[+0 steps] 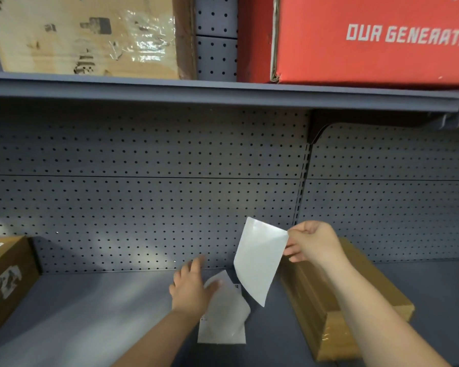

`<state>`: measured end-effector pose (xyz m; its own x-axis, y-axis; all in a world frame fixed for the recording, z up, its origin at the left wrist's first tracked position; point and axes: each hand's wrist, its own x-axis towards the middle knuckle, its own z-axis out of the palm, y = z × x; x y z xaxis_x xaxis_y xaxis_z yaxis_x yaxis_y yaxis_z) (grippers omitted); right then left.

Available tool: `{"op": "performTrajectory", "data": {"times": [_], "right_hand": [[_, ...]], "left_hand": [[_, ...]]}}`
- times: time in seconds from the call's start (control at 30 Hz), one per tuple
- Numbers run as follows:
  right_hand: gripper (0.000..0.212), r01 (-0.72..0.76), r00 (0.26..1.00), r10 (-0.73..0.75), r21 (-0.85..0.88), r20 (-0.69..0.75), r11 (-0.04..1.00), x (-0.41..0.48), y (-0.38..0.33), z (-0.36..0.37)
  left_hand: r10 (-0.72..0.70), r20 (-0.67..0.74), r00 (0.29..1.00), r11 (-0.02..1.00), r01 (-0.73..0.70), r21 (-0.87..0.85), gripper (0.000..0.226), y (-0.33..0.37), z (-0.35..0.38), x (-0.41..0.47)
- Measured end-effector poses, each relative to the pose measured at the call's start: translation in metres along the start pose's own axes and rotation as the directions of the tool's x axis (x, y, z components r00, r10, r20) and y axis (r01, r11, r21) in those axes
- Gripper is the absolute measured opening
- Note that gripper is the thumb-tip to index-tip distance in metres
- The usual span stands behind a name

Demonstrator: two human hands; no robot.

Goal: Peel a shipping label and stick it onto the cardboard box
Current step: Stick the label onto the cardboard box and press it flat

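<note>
Right hand [312, 242] grip pinching blank white label [260, 260] | left hand [191, 287] released, flat on backing sheet [225, 319]

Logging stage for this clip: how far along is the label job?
Done: a white sheet is lifted clear, pinched by the right hand. I can't tell whether it is the label or its backing. In hand: the left hand is over more white sheets lying on the shelf. Left: nothing is stuck to the cardboard box under the right forearm yet.
</note>
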<state>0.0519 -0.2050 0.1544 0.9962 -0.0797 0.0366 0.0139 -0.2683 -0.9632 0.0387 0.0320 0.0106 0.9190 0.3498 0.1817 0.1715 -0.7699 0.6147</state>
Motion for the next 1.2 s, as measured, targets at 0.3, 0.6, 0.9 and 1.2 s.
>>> {"op": "performTrajectory", "data": {"times": [0.3,0.6,0.9,1.2], "right_hand": [[0.009,0.05,0.999,-0.05,0.03,0.005,0.998,0.001,0.003,0.056],[0.013,0.215,0.976,-0.212,0.082,-0.047,0.973,-0.001,-0.006,0.065],[0.028,0.075,0.997,-0.075,0.009,0.025,0.997,0.016,0.016,0.015],[0.024,0.147,0.989,-0.15,-0.096,-0.017,0.984,0.033,0.037,-0.068]], "left_hand": [[0.3,0.032,0.953,0.878,-0.263,-0.401,0.071,0.059,-0.016,-0.03],[-0.04,0.11,0.993,0.497,0.116,-0.86,0.018,0.063,-0.041,0.0],[0.084,0.291,0.953,0.392,0.237,-0.889,0.021,0.107,-0.045,0.005],[-0.024,0.232,0.972,0.442,0.219,-0.87,0.01,0.178,0.007,-0.013]]}}
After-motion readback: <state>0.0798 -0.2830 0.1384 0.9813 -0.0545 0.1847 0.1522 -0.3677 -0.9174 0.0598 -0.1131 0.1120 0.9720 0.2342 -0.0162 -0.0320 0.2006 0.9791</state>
